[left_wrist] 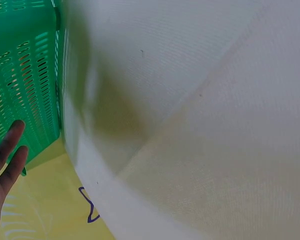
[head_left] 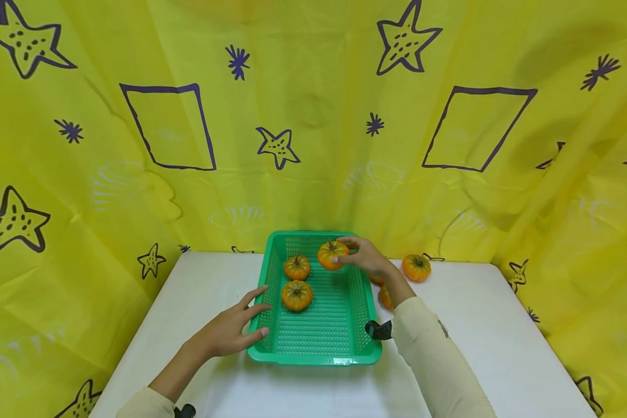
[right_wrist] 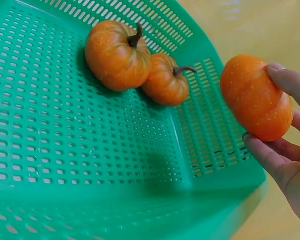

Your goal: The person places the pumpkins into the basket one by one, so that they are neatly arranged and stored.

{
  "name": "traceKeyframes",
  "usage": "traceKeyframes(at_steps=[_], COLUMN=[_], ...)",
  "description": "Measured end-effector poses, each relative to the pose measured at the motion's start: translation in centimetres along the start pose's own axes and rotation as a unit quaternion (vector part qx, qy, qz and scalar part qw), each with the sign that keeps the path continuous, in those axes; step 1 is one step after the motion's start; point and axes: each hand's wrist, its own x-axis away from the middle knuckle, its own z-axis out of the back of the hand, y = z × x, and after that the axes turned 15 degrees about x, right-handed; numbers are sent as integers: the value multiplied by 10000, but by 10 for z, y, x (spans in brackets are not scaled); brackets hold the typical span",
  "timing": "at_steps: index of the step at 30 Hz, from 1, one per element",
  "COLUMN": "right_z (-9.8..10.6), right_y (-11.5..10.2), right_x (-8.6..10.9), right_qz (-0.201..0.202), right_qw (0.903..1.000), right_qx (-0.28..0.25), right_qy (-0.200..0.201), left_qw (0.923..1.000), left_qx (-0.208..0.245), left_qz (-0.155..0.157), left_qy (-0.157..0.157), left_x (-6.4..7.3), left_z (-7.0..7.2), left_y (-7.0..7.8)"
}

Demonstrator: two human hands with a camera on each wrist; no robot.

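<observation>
A small orange pumpkin is pinched between the thumb and fingers of my right hand, over the far right part of a green plastic basket. In the right wrist view its shadow falls on the basket floor. Two more pumpkins sit inside the basket: one farther back, the other nearer. My left hand is at the basket's left side with fingers spread, holding nothing. The left wrist view shows fingers close to the perforated basket wall; whether they touch it I cannot tell.
Right of the basket, a pumpkin lies on the white table. Other pumpkins there are partly hidden by my right forearm. A yellow curtain with drawn stars hangs behind and along both sides.
</observation>
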Motion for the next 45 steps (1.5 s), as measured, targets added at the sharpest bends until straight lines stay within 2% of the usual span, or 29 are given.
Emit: traceKeyframes(at_steps=[7,14,22,29,36,45], right_z=[-6,-14,-24,-31,-39,-45], right_y=[-2,-6,-9,-5,-1,0], right_x=[-5,-9,-15,-15,-17,-18], right_qz=[-66,-69,-133,-396,-454,-677], right_qw=[9999,9985,9987,9973,9969,9948], right_qx=[-86,-489,-295,-201,359,333], right_qy=[-63,-236,-391,-581,-529,-690], left_qw=[10000,10000,10000,10000,10000,10000], left_qx=[-4,48,19,3,24,21], left_qz=[-45,-15,-57,-90,-60,-36], left_qy=[16,-5,8,32,43,28], left_x=[-2,-1,-1,-1,-1,-1], left_z=[0,0,0,-1,0,0], left_y=[0,0,0,0,1,1])
